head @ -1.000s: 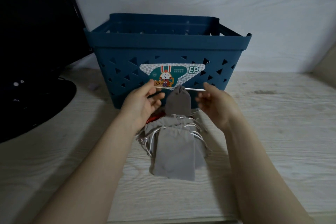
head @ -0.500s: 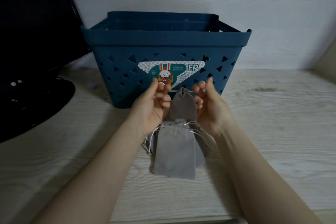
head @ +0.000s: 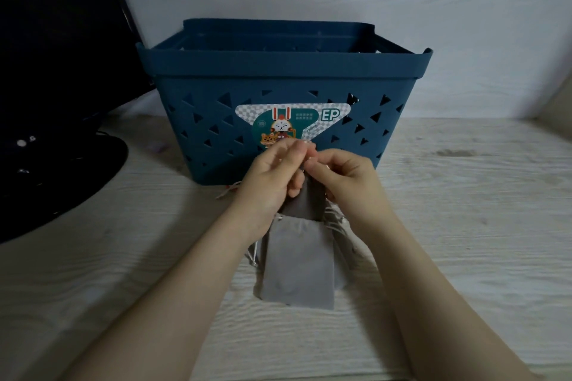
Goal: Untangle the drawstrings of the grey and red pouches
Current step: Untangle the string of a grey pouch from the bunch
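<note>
A flat grey pouch (head: 298, 266) lies on the wooden table in front of me. A darker grey pouch (head: 305, 202) hangs upright above it, lifted by its top. My left hand (head: 272, 176) and my right hand (head: 343, 176) meet at that top and pinch the thin pale drawstring (head: 308, 158) between fingertips. More white drawstrings (head: 335, 221) bunch beside the pouches. A sliver of the red pouch (head: 230, 189) with loose string shows left of my left hand, mostly hidden.
A dark blue plastic basket (head: 278, 71) with triangular holes and a rabbit sticker stands right behind my hands. A black monitor and its round base (head: 62, 164) fill the left side. A white wall closes the back.
My hands have come together from apart, now touching at the top of the raised dark grey pouch and pinching its string. The pouch stays lifted.
</note>
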`<state>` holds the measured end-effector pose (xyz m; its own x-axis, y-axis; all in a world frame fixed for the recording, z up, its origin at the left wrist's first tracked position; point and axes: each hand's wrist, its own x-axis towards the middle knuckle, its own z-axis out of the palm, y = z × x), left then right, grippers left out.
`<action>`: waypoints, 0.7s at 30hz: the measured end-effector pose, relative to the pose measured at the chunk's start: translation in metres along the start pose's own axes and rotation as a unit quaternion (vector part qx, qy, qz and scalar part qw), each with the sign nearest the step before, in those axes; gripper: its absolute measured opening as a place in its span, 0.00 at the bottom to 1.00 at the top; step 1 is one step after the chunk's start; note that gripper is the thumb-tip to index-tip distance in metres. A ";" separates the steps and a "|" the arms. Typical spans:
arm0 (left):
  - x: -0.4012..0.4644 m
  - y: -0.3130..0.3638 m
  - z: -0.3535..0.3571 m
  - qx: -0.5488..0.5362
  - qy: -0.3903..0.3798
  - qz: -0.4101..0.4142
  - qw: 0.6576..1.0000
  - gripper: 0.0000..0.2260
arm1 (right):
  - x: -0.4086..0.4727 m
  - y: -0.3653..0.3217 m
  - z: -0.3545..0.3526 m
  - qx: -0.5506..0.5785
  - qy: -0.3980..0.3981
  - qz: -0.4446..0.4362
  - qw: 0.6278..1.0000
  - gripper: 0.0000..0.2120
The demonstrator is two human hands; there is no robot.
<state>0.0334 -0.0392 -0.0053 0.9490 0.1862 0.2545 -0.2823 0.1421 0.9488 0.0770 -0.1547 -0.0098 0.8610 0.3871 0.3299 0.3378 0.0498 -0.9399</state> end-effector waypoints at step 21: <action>0.002 -0.003 -0.001 0.144 0.089 0.008 0.985 0.11 | 0.006 0.004 0.001 0.306 0.042 0.139 0.941 0.06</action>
<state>0.0359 -0.0381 -0.0083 0.8974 0.3579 0.2580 -0.2216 -0.1401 0.9650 0.0829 -0.1519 -0.0116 0.9189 0.3918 0.0447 -0.1664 0.4881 -0.8568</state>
